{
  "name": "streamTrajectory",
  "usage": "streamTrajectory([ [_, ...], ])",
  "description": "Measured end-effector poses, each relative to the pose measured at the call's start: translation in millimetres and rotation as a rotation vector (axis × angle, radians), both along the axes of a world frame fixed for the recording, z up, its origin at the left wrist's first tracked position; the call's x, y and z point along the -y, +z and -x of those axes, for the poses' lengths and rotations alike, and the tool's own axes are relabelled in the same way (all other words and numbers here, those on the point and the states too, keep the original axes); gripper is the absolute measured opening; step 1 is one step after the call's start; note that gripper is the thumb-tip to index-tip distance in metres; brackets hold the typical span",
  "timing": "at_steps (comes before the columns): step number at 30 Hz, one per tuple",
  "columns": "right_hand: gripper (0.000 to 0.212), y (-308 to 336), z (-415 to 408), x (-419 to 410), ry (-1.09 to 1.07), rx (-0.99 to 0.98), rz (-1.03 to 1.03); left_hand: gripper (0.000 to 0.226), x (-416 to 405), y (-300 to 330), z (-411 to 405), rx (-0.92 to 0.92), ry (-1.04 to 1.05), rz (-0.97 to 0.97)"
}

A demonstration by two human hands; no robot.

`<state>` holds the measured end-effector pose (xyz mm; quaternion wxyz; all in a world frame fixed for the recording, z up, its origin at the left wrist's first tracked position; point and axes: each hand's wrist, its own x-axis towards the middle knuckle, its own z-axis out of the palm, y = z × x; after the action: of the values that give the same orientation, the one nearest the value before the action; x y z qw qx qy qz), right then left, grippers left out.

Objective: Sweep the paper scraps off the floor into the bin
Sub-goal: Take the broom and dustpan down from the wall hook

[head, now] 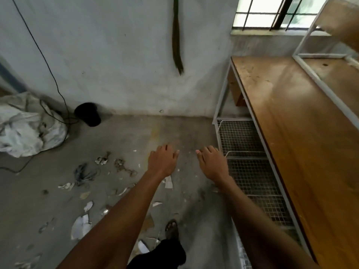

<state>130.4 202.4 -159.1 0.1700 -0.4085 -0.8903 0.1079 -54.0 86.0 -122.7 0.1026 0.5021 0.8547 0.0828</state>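
Paper scraps lie scattered over the grey concrete floor, mostly on the left and near my feet. A broom with dark bristles hangs on the far wall, bristles down. A black bin stands against the wall at the left. My left hand and my right hand are stretched forward side by side above the floor, palms down, fingers relaxed, holding nothing. Both are well below the broom.
A crumpled white sack lies at the far left with a black cable running down the wall to it. A wooden bench with a white metal frame and wire mesh fills the right side. My sandalled foot is on the floor.
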Motion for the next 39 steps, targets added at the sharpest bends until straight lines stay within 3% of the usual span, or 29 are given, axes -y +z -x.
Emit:
streamTrajectory([
  [5, 0.058, -20, 41, -29, -0.045, 0.051, 0.096, 0.05, -30, -29, 47, 0.096, 0.018, 0.037],
  [19, 0.046, -27, 128, -136, -0.036, 0.055, 0.158, 0.051, -125, -55, 131, 0.139, 0.034, 0.099],
  [39, 0.045, -52, 219, -390, 0.042, 0.08, 0.304, 0.054, -346, -79, 222, 0.196, 0.23, 0.128],
])
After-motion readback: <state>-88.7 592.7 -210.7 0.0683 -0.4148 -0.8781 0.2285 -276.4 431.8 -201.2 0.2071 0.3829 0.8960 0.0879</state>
